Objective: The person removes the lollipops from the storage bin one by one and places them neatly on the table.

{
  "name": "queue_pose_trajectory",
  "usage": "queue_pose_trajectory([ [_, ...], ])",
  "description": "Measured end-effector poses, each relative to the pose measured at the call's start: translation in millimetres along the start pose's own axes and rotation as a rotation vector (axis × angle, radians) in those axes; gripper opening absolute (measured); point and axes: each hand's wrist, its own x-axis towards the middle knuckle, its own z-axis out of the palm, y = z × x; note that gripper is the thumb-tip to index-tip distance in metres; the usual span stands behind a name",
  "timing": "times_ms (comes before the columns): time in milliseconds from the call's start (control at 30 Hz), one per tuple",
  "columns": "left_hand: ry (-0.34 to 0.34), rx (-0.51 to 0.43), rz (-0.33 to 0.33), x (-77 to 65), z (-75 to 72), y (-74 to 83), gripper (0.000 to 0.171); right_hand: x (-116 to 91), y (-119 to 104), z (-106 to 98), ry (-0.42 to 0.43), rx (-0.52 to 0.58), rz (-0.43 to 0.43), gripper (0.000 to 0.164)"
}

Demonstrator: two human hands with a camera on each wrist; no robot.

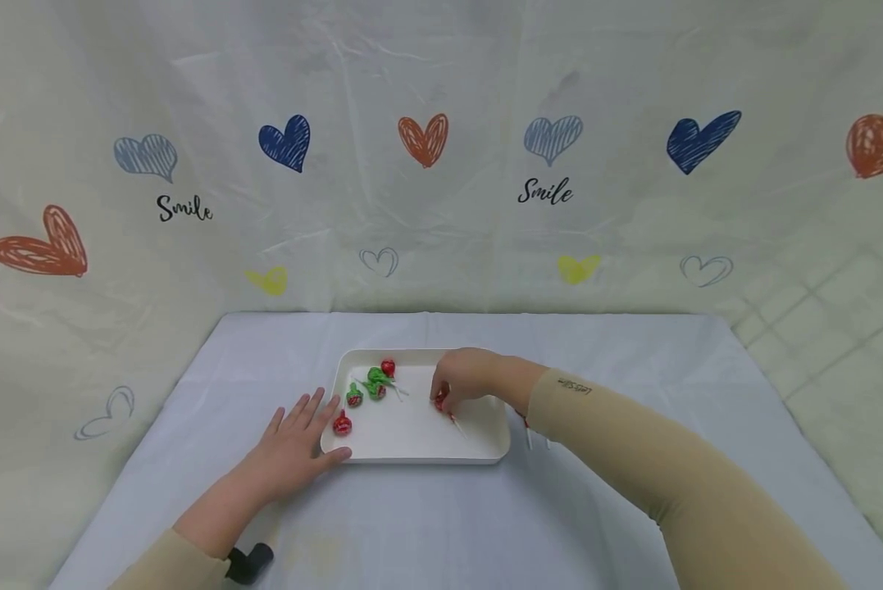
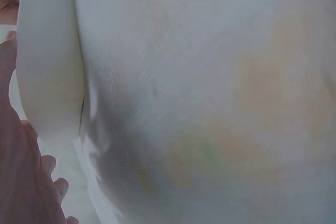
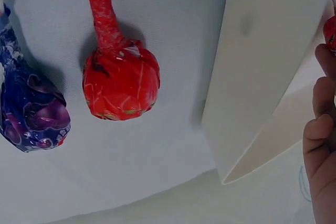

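currently, closest to my head view, i see a black wrist piece (image 1: 249,564) at the person's left cuff. past it, the left hand (image 1: 293,449) lies over the near left corner of a white rectangular tray (image 1: 404,438), its fingers spread wide. just outside the tray's right side, my right wrist view shows me a red-wrapped lollipop (image 3: 121,85) and a blue-and-purple lollipop (image 3: 37,111) side by side on the white cloth (image 1: 426,533). inside the tray, a loose red lollipop (image 1: 342,424) sits by the left hand. toward the tray's right half, the right hand (image 1: 461,378) pinches another red lollipop (image 1: 439,402), white stick slanting toward me; i can't tell whether it touches the tray floor. further back on the left, green-wrapped lollipops (image 1: 354,397) cluster with a far red lollipop (image 1: 388,368). beyond everything, i see a pale backdrop (image 1: 471,221) printed with hearts and "smile".
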Motion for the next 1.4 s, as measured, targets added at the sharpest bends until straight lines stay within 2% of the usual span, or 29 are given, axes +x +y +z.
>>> queue_pose_trajectory([
  [367,-0.006,-0.002,-0.003,-0.2,-1.7,0.7,0.098,-11,10,-19,0.093,0.069,-0.048,0.027],
  [700,-0.005,-0.008,-0.002,0.0,0.4,-1.0,0.097,-30,31,-19,0.184,0.138,-0.043,0.029],
  [1000,0.007,-0.012,0.006,-1.1,-1.5,-0.1,0.096,-63,52,-17,0.268,0.197,-0.049,0.029],
  [1400,0.006,-0.017,0.012,0.9,2.6,-2.2,0.096,-115,96,11,0.296,0.258,0.079,0.033],
])
